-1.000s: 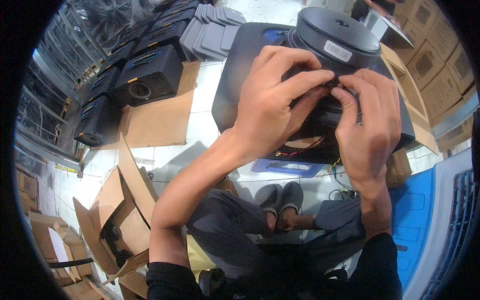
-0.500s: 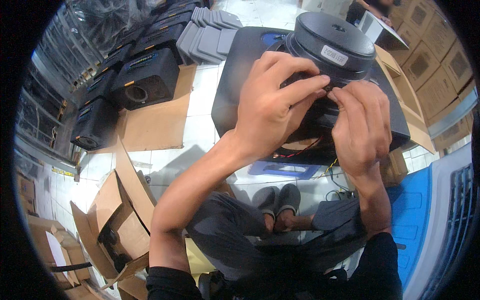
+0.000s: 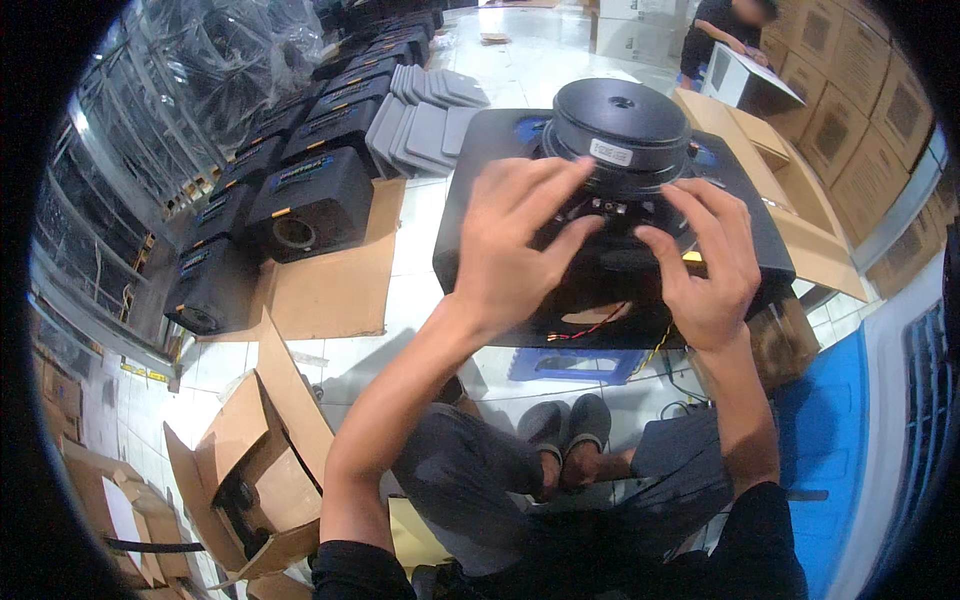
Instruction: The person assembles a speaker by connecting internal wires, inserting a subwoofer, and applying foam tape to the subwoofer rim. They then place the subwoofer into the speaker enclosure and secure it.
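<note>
A black speaker driver (image 3: 620,112) with a round magnet and a white label sits magnet-up on a black speaker cabinet (image 3: 468,205) in front of me. My left hand (image 3: 515,245) is open at the driver's left side, thumb and fingers spread, slightly blurred. On the other side my right hand (image 3: 712,265) curves open by the driver's frame, its fingertips near or at the rim. Between the hands a small terminal (image 3: 609,208) shows on the frame. Red and yellow wires (image 3: 600,327) come out by the cabinet's opening at the near side.
A blue plastic stool (image 3: 575,367) is under the cabinet. Black cabinets (image 3: 310,205) line the left, beside grey panels (image 3: 420,125). An open carton (image 3: 245,450) lies at lower left. Stacked cartons (image 3: 850,130) and a person (image 3: 722,30) with a white box are at far right.
Both hands have opened and drawn apart from a close pinch at the driver's near side, uncovering the terminal. The view has shifted, so the driver and cabinet appear lower and smaller.
</note>
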A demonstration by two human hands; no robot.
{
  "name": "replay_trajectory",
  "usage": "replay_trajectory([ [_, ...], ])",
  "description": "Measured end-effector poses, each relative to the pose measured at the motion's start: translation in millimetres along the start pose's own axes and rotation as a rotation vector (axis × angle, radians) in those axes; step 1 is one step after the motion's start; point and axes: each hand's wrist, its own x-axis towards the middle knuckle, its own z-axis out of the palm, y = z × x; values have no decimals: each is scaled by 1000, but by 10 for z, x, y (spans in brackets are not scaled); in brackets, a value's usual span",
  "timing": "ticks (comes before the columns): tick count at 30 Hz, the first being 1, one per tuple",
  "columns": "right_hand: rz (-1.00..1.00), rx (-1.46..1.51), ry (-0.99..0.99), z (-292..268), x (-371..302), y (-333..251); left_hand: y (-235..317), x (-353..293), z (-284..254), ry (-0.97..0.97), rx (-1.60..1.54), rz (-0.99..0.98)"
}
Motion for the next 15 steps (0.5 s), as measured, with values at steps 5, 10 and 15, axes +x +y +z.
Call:
replay_trajectory([
  [5,132,-72,-61,-200,-234,159,-86,95,-172,-72,-40,-466],
  [10,130,-41,-206,-330,-530,392,-318,139,-125,-257,-137,-517],
  [15,3,-205,-325,-453,-633,575,-529,213,-189,-436,-159,-453],
])
